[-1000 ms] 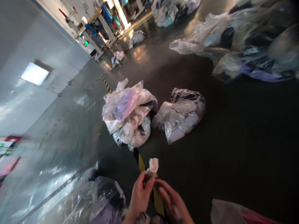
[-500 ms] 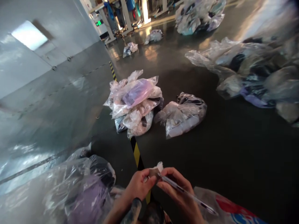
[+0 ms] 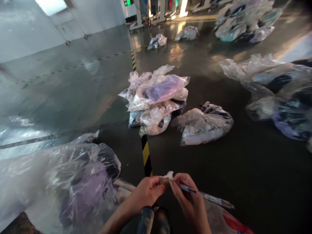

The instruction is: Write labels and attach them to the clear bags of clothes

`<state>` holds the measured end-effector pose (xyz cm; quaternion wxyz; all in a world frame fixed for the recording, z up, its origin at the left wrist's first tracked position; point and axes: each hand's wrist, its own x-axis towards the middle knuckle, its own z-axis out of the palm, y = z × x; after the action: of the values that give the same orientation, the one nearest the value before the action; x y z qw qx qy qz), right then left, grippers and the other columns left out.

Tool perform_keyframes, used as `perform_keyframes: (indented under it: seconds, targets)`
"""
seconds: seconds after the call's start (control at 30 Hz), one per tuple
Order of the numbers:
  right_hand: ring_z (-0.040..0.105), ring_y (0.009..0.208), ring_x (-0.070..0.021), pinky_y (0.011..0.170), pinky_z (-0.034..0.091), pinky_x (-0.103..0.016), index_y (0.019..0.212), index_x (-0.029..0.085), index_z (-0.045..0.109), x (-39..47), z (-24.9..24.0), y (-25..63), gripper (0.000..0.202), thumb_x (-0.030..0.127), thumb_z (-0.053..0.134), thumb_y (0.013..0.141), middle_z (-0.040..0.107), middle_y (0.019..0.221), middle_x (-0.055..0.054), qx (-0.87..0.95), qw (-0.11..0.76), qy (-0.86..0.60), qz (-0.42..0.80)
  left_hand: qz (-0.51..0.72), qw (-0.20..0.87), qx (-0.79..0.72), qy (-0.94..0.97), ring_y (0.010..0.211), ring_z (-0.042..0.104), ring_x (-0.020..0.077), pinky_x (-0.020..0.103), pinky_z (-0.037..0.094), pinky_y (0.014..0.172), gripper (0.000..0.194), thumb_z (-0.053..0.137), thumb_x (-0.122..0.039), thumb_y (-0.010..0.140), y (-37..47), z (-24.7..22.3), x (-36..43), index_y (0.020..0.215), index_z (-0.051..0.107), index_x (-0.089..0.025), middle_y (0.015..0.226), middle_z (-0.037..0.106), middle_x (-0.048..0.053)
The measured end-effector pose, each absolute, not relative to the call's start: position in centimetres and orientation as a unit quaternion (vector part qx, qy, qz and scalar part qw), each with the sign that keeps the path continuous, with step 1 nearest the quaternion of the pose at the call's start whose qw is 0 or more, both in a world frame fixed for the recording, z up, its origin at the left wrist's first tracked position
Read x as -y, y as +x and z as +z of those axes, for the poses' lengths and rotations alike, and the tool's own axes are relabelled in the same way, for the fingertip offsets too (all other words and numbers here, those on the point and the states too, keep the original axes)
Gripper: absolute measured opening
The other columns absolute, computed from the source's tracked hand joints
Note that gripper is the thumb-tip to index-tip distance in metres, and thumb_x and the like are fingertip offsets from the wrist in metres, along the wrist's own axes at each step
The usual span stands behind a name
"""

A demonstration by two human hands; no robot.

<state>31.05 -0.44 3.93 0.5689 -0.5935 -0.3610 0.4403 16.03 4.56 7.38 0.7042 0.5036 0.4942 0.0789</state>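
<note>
Low in the middle of the head view, my left hand (image 3: pixel 148 191) pinches a small brown piece (image 3: pixel 165 182), which looks like card or paper. A crumpled white scrap (image 3: pixel 170 175) shows just behind it. My right hand (image 3: pixel 188 198) is closed around a clear pen (image 3: pixel 209 197), whose rear end points out to the right. The right fingertips also meet the edge of the brown piece, close to my left thumb. The pen's tip is hidden by the fingers.
Clear plastic bags of fabric lie at left (image 3: pixel 85 185), centre (image 3: pixel 158 94), centre right (image 3: pixel 207 125) and far right (image 3: pixel 280 87). Yellow-black tape (image 3: pixel 146 152) runs along the dark floor. A red-marked bag (image 3: pixel 226 217) is beside my right arm. Machine stands (image 3: pixel 159 13) stand behind.
The view has turned, so the bags sit further right and the floor looks more level. My right hand's pen now lies flatter, and its fingertips press onto the brown piece's edge.
</note>
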Motion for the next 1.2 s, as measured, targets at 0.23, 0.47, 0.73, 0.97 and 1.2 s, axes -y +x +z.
perform_keyframes:
  seconds: [0.23, 0.47, 0.73, 0.97, 1.2]
  targets:
    - [0.065, 0.065, -0.0147, 0.059, 0.053, -0.019, 0.086, 0.018, 0.063, 1.1, 4.0, 30.5, 0.028, 0.045, 0.060, 0.091, 0.067, 0.072, -0.004, 0.408, 0.470, -0.628, 0.467, 0.112, 0.737, -0.483, 0.459, 0.072, 0.052, 0.0113, 0.021, 0.038, 0.065, 0.036, 0.055, -0.041, 0.092, 14.2, 6.4, -3.8, 0.113, 0.072, -0.017, 0.087, 0.065, 0.001]
    - [0.054, 0.054, -0.0116, 0.051, 0.045, -0.019, 0.074, 0.020, 0.057, 1.7, 3.7, 28.1, 0.031, 0.045, 0.052, 0.093, 0.056, 0.062, 0.001, 0.435, 0.435, -0.683, 0.393, 0.115, 0.766, -0.488, 0.403, 0.072, 0.060, 0.0139, 0.023, 0.043, 0.067, 0.039, 0.055, -0.045, 0.092, 13.1, 6.8, -3.0, 0.115, 0.070, -0.017, 0.089, 0.068, 0.003]
    - [0.053, 0.052, -0.0112, 0.049, 0.043, -0.019, 0.076, 0.021, 0.056, 1.8, 3.7, 28.2, 0.028, 0.041, 0.050, 0.095, 0.056, 0.063, 0.002, 0.483, 0.419, -0.688, 0.344, 0.114, 0.783, -0.482, 0.377, 0.060, 0.057, 0.0097, 0.020, 0.042, 0.055, 0.039, 0.052, -0.041, 0.092, 13.1, 7.1, -2.7, 0.118, 0.068, -0.016, 0.091, 0.067, 0.004]
    - [0.058, 0.055, -0.0113, 0.051, 0.047, -0.017, 0.079, 0.020, 0.057, 1.9, 3.1, 28.5, 0.023, 0.034, 0.049, 0.097, 0.058, 0.064, 0.001, 0.557, 0.409, -0.657, 0.301, 0.130, 0.759, -0.480, 0.421, 0.065, 0.054, 0.0104, 0.019, 0.042, 0.058, 0.035, 0.050, -0.034, 0.092, 13.0, 7.0, -2.4, 0.114, 0.070, -0.015, 0.085, 0.065, 0.002]
    - [0.055, 0.050, -0.0103, 0.047, 0.044, -0.017, 0.079, 0.020, 0.057, 2.0, 2.7, 28.6, 0.021, 0.030, 0.050, 0.095, 0.057, 0.062, 0.002, 0.583, 0.411, -0.640, 0.286, 0.144, 0.768, -0.473, 0.407, 0.067, 0.056, 0.0111, 0.023, 0.045, 0.067, 0.034, 0.049, -0.033, 0.093, 13.2, 6.4, -2.2, 0.113, 0.070, -0.015, 0.086, 0.065, 0.002]
